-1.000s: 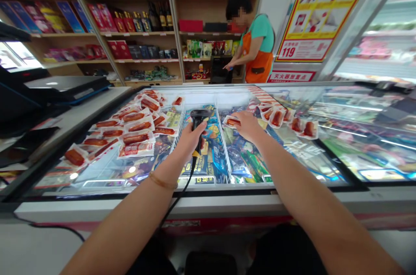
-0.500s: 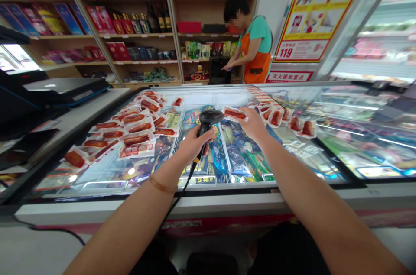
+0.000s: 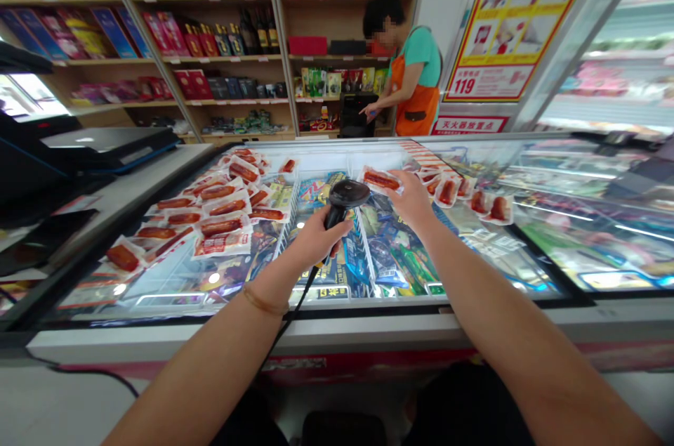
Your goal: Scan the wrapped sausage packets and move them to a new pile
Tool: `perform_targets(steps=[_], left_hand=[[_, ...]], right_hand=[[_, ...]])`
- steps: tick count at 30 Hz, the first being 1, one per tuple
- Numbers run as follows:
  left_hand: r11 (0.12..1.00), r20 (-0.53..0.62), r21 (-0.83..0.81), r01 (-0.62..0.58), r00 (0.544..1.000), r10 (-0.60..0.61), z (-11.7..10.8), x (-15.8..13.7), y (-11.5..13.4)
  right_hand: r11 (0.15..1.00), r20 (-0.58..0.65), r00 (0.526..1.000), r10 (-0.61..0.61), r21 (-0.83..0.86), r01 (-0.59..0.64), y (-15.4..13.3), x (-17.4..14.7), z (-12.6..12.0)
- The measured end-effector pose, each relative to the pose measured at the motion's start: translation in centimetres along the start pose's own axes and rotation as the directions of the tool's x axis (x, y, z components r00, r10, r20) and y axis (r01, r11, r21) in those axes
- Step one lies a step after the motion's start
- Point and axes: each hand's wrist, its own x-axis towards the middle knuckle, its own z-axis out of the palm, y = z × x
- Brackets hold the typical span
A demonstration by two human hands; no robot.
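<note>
My left hand (image 3: 317, 239) is wrapped round the handle of a black barcode scanner (image 3: 347, 193), whose cord runs down past my wrist. Held by one end in my right hand (image 3: 411, 197) is a clear-packed sausage (image 3: 381, 180), just right of the scanner head and apart from it. Both hands are above the glass top of a chest freezer (image 3: 316, 326). On the glass to the left lie many packed sausages (image 3: 226, 207), some overlapping. A smaller group of packed reddish items (image 3: 447, 189) rests to the right of my right hand.
Bagged frozen goods (image 3: 403, 260) show through the glass, between white wire dividers. A scale (image 3: 110, 144) stands on the left counter. Beyond the freezer, a person in an orange apron (image 3: 418, 95) is by shelves (image 3: 210, 60) of boxes and bottles. A red-yellow poster (image 3: 521, 17) hangs behind.
The scanner head has shifted slightly right and tilted toward the sausage. My right hand has lifted the sausage a little, still holding it.
</note>
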Motion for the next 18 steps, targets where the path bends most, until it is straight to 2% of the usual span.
perform_targets(steps=[11, 15, 18], left_hand=[[1.0, -0.026, 0.031, 0.002, 1.0, -0.001, -0.1, 0.2, -0.6], [0.998, -0.169, -0.057, 0.019, 0.985, -0.029, 0.0, 0.3, 0.1], [0.987, -0.351, -0.164, 0.004, 0.934, -0.062, -1.3, 0.3, 1.9]], right_hand=[[1.0, 0.015, 1.0, -0.021, 0.006, 0.021, 0.4, 0.0, 0.1], [1.0, 0.031, 1.0, -0.005, 0.021, 0.004, 0.4, -0.7, 1.2], [0.997, 0.086, 0.995, -0.044, 0.06, 0.039, -1.3, -0.6, 2.3]])
